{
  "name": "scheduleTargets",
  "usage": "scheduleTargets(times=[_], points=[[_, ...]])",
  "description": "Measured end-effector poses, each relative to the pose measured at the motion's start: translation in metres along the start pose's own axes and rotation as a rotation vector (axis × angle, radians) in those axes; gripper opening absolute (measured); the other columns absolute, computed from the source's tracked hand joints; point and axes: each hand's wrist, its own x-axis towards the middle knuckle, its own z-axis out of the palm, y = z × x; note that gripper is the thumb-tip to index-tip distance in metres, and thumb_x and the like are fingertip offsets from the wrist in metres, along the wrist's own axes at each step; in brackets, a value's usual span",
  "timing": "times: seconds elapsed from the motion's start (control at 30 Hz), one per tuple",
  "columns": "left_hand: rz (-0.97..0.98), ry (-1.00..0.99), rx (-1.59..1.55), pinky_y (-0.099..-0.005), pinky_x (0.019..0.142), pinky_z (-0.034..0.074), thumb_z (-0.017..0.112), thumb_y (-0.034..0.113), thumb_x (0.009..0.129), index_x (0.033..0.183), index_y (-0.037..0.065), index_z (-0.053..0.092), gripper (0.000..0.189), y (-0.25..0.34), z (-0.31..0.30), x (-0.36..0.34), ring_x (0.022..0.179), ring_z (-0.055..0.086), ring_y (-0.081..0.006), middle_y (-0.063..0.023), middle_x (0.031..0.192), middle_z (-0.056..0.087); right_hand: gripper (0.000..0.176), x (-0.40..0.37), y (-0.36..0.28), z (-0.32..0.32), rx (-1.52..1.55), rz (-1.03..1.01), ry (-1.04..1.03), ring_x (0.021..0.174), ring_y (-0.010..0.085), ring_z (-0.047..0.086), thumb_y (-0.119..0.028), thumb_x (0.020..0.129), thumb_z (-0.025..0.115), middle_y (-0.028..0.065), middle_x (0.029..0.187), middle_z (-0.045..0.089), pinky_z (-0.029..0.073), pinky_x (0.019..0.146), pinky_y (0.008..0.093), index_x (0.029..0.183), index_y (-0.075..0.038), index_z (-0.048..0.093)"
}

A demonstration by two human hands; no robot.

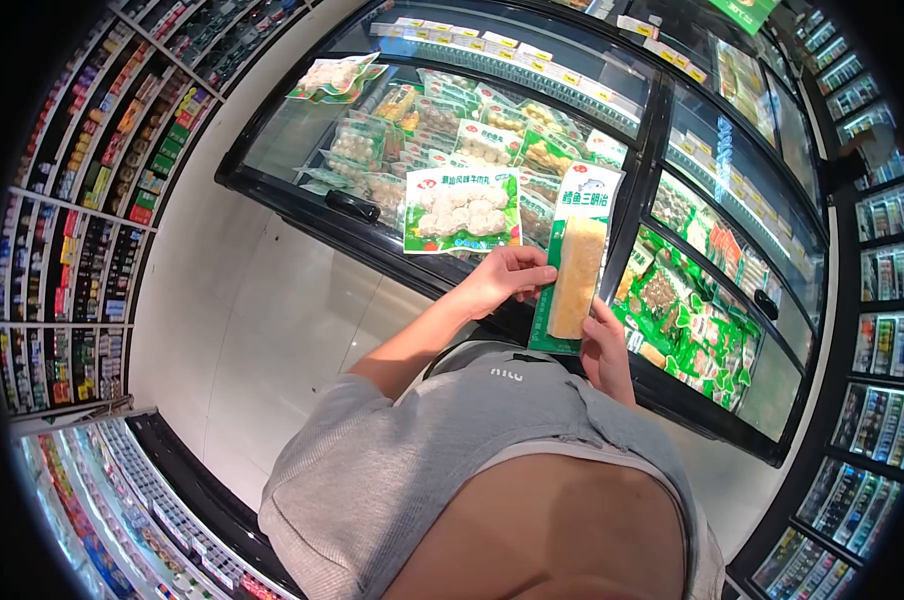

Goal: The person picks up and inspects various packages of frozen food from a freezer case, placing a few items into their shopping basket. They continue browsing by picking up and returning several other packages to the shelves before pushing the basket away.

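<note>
A tall green-and-white food package (580, 270) with a long yellowish block in its window is held upright between my two hands. My left hand (515, 277) pinches its left edge. Around its lower right edge is my right hand (606, 350), its fingers partly behind the package. Just left of it, a green-and-white bag of pale meatballs (462, 210) lies on the freezer's front edge, touched by neither hand. Another bag (337, 78) lies at the freezer's upper left corner.
Below the hands' far side, a glass-lidded freezer (282, 140) holds many bagged foods. A second freezer section (692, 310) with green packages stands to the right. Stocked shelves (67, 270) line the left, others (887, 270) the right. Pale tiled floor (262, 320) lies left of me.
</note>
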Motion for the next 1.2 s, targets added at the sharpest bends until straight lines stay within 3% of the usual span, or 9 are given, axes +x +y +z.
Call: scheduleTargets(times=[0.27, 0.47, 0.57, 0.77, 0.8, 0.93, 1.13, 1.2], points=[[0.082, 0.086, -0.034, -0.0198, 0.058, 0.039, 0.065, 0.016, 0.086, 0.093, 0.002, 0.062, 0.016, -0.017, 0.042, 0.018, 0.064, 0.049, -0.0052, 0.0017, 0.079, 0.059, 0.048, -0.003, -0.032, -0.029, -0.095, -0.018, -0.030, 0.115, 0.0165, 0.051, -0.008, 0.089, 0.052, 0.0112, 0.124, 0.055, 0.038, 0.099, 0.0309, 0.133, 0.006, 0.040], [0.209, 0.018, -0.153, -0.0225, 0.067, 0.046, 0.065, 0.009, 0.086, 0.111, 0.002, 0.055, 0.028, -0.027, 0.077, 0.026, 0.088, 0.058, -0.0071, -0.0035, 0.102, 0.063, 0.049, -0.007, -0.032, -0.059, -0.048, -0.107, -0.010, 0.117, 0.0150, 0.049, -0.005, 0.089, 0.052, 0.0097, 0.127, 0.053, 0.036, 0.100, 0.0297, 0.135, 0.005, 0.039], [0.156, 0.021, -0.121, -0.0216, 0.067, 0.045, 0.063, 0.009, 0.088, 0.110, 0.002, 0.056, 0.025, -0.027, 0.081, 0.030, 0.088, 0.058, -0.0059, -0.0031, 0.100, 0.064, 0.050, -0.011, -0.038, -0.066, -0.056, -0.096, -0.001, 0.117, 0.0145, 0.049, -0.005, 0.089, 0.053, 0.0097, 0.128, 0.052, 0.037, 0.099, 0.0294, 0.136, 0.006, 0.038], [0.178, 0.017, -0.001, -0.0198, 0.058, 0.043, 0.063, 0.011, 0.089, 0.101, 0.003, 0.057, 0.015, -0.024, 0.076, 0.030, 0.072, 0.057, -0.0035, -0.0018, 0.089, 0.066, 0.052, -0.019, -0.041, -0.063, -0.160, -0.095, -0.032, 0.111, 0.0116, 0.050, -0.007, 0.089, 0.055, 0.0077, 0.123, 0.054, 0.039, 0.094, 0.0266, 0.136, 0.004, 0.038], [0.187, 0.036, 0.028, -0.0190, 0.052, 0.041, 0.063, 0.010, 0.088, 0.096, 0.003, 0.056, 0.012, -0.022, 0.077, 0.029, 0.063, 0.053, -0.0027, -0.0022, 0.086, 0.065, 0.049, -0.019, -0.041, -0.064, -0.184, -0.075, -0.048, 0.106, 0.0104, 0.052, -0.011, 0.090, 0.054, 0.0064, 0.118, 0.056, 0.040, 0.091, 0.0254, 0.135, 0.004, 0.040], [0.217, 0.049, 0.079, -0.0174, 0.049, 0.040, 0.064, 0.007, 0.087, 0.093, 0.002, 0.056, 0.011, -0.011, 0.084, 0.019, 0.059, 0.053, -0.0018, -0.0039, 0.083, 0.066, 0.045, -0.022, -0.040, -0.052, -0.094, -0.040, 0.029, 0.100, 0.0088, 0.052, -0.014, 0.092, 0.047, 0.0056, 0.114, 0.058, 0.040, 0.087, 0.0228, 0.133, 0.002, 0.042], [0.250, 0.065, 0.176, -0.0192, 0.056, 0.046, 0.065, 0.003, 0.086, 0.089, 0.001, 0.057, 0.009, 0.001, 0.097, 0.006, 0.064, 0.058, -0.0048, -0.0055, 0.079, 0.066, 0.058, -0.027, -0.043, -0.041, -0.158, -0.141, 0.039, 0.089, 0.0080, 0.051, -0.008, 0.091, 0.044, 0.0041, 0.103, 0.056, 0.039, 0.080, 0.0225, 0.144, -0.008, 0.021], [0.269, 0.078, 0.174, -0.0194, 0.058, 0.047, 0.065, 0.003, 0.085, 0.089, 0.001, 0.057, 0.009, 0.001, 0.099, 0.005, 0.067, 0.059, -0.0052, -0.0055, 0.080, 0.066, 0.057, -0.029, -0.043, -0.038, -0.211, -0.199, 0.083, 0.086, 0.0080, 0.050, -0.006, 0.090, 0.044, 0.0040, 0.102, 0.054, 0.039, 0.078, 0.0235, 0.142, -0.010, 0.022]])
